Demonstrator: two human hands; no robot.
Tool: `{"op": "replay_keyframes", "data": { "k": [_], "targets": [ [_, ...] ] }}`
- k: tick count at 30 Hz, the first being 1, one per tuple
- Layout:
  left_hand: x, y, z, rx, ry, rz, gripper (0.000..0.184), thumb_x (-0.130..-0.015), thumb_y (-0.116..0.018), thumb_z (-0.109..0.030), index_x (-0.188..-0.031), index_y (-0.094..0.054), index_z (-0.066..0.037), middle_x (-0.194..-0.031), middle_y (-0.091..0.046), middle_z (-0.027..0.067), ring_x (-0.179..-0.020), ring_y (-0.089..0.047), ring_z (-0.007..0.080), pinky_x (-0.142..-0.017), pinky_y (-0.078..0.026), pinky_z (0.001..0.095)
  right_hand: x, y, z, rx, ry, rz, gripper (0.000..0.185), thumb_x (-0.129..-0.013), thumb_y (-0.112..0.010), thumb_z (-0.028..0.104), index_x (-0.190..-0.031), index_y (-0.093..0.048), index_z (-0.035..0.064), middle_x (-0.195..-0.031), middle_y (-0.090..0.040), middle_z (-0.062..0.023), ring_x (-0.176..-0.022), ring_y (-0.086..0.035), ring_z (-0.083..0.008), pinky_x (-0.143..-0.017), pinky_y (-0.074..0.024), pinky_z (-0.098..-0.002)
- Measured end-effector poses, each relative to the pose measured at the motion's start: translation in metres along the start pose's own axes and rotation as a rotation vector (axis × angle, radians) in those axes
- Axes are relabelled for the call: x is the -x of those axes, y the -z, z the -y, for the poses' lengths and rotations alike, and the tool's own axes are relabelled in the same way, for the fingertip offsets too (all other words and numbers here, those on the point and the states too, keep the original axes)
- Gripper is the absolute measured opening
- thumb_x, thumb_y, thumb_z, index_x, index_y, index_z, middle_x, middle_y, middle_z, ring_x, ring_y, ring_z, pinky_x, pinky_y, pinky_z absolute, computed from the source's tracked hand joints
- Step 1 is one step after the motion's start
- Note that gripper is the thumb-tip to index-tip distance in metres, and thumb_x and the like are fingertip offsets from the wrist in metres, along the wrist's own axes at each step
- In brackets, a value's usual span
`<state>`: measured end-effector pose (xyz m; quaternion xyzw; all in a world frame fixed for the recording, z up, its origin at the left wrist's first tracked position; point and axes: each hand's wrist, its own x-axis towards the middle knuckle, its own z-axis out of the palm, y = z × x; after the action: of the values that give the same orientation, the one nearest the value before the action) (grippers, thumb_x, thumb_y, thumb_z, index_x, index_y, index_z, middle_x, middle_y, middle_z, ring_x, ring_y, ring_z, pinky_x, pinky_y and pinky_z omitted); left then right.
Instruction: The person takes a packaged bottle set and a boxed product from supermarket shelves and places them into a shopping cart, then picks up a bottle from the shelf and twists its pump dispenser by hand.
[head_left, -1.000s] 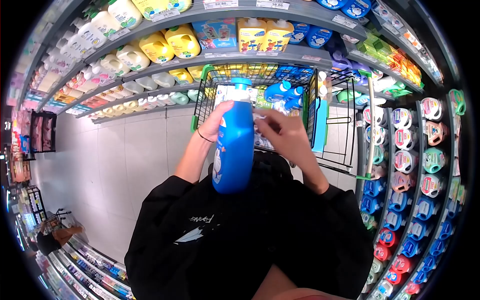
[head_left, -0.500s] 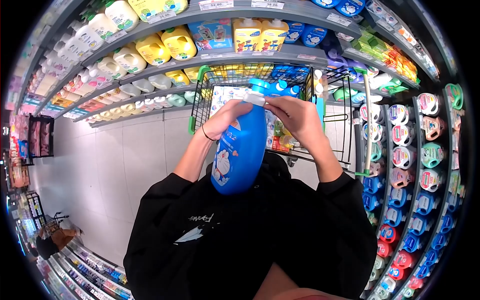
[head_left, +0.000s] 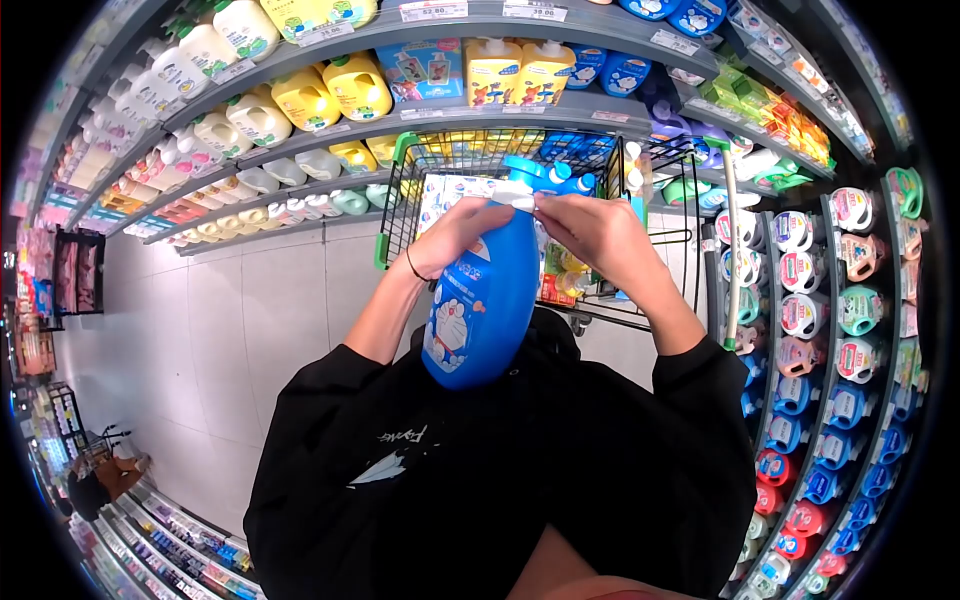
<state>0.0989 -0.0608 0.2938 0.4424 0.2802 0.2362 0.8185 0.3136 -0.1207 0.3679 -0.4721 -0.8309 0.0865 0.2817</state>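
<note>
A large blue pump bottle [head_left: 487, 300] with a cartoon label stands out in front of my chest, its pump head tilted up and away. My left hand [head_left: 455, 236] grips it around the neck and upper left side. Around the neck is a white band or tag [head_left: 513, 193]. At its right end my right hand [head_left: 590, 230] pinches with thumb and index finger; the tag's edge seems to be between them, though the fingertips partly hide it. Just beyond the hands is a black wire cart [head_left: 410, 207] with green corners, holding several packages and blue bottles.
Shelves [head_left: 590, 112] of yellow, blue and white bottles run behind the cart. More shelves with detergent jugs [head_left: 801, 315] stand at the right. Pale floor tiles [head_left: 220, 320] stretch to the left, where a person [head_left: 95, 485] is beside another cart at the lower left.
My right hand has closed on the white tag at the neck. The bottle has turned, showing more of its cartoon label, and its top has shifted right.
</note>
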Motion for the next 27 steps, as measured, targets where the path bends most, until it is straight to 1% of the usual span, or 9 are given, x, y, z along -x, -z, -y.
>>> {"op": "replay_keyframes", "data": {
  "k": [3,6,9,15,18,24,27],
  "targets": [
    [0.001,0.001,-0.001,-0.174,-0.013,-0.024,0.032,-0.095,-0.058,-0.03,-0.11,-0.065,-0.003,-0.089,-0.066,-0.0012,-0.072,-0.059,0.0031,-0.056,-0.043,0.0158,0.0,0.002,0.003,0.035,0.043,-0.004,0.02,-0.08,-0.074,0.007,-0.098,-0.068,0.0007,-0.087,-0.07,-0.0119,-0.065,-0.068,-0.0264,-0.058,-0.0548,-0.0319],
    [0.006,-0.006,-0.007,-0.303,-0.027,-0.103,0.037,-0.093,-0.06,-0.034,-0.111,-0.065,-0.002,-0.088,-0.066,-0.0012,-0.071,-0.058,0.0042,-0.057,-0.043,0.0175,0.001,0.001,0.003,0.023,0.059,-0.033,0.021,-0.079,-0.075,0.008,-0.098,-0.069,0.0016,-0.085,-0.069,-0.0111,-0.063,-0.067,-0.0253,-0.057,-0.0542,-0.0322],
    [0.014,-0.013,-0.019,-0.403,-0.02,-0.112,0.039,-0.092,-0.061,-0.036,-0.108,-0.066,-0.002,-0.086,-0.065,-0.0008,-0.07,-0.058,0.0052,-0.057,-0.043,0.0187,-0.001,0.0,0.002,-0.01,0.084,-0.088,0.022,-0.079,-0.072,0.01,-0.1,-0.066,0.0052,-0.074,-0.062,-0.01,-0.065,-0.065,-0.028,-0.056,-0.0526,-0.0359],
    [0.021,-0.026,-0.033,-0.458,-0.016,-0.097,0.041,-0.091,-0.063,-0.037,-0.103,-0.067,0.002,-0.08,-0.064,0.0012,-0.065,-0.057,0.0063,-0.054,-0.045,0.0209,-0.002,0.012,0.004,0.063,0.148,-0.02,0.023,-0.078,-0.074,0.012,-0.099,-0.066,0.0054,-0.077,-0.064,-0.0082,-0.066,-0.067,-0.0246,-0.056,-0.0541,-0.0335],
    [0.021,-0.024,-0.032,-0.49,-0.021,-0.084,0.045,-0.09,-0.065,-0.039,-0.103,-0.066,0.003,-0.08,-0.064,0.0025,-0.064,-0.057,0.0068,-0.053,-0.046,0.0212,-0.002,0.015,0.006,0.081,0.184,-0.037,0.023,-0.078,-0.074,0.012,-0.098,-0.066,0.0051,-0.077,-0.064,-0.0079,-0.065,-0.067,-0.0236,-0.055,-0.0537,-0.0324],
    [0.023,-0.028,-0.035,-0.511,-0.034,-0.081,0.051,-0.088,-0.066,-0.044,-0.104,-0.065,0.004,-0.082,-0.065,0.0049,-0.068,-0.06,0.0086,-0.056,-0.05,0.0223,-0.003,0.019,0.008,0.113,0.196,-0.018,0.023,-0.078,-0.074,0.013,-0.097,-0.065,0.0046,-0.076,-0.063,-0.0069,-0.064,-0.066,-0.0235,-0.054,-0.0533,-0.0325],
    [0.022,-0.028,-0.038,-0.519,-0.026,-0.042,0.054,-0.087,-0.067,-0.046,-0.105,-0.064,0.005,-0.083,-0.065,0.0063,-0.069,-0.061,0.0096,-0.058,-0.051,0.0229,-0.004,0.023,0.009,0.138,0.207,-0.013,0.022,-0.078,-0.074,0.013,-0.096,-0.065,0.0048,-0.076,-0.062,-0.0069,-0.063,-0.066,-0.0237,-0.053,-0.0527,-0.0328]
  ]
}}
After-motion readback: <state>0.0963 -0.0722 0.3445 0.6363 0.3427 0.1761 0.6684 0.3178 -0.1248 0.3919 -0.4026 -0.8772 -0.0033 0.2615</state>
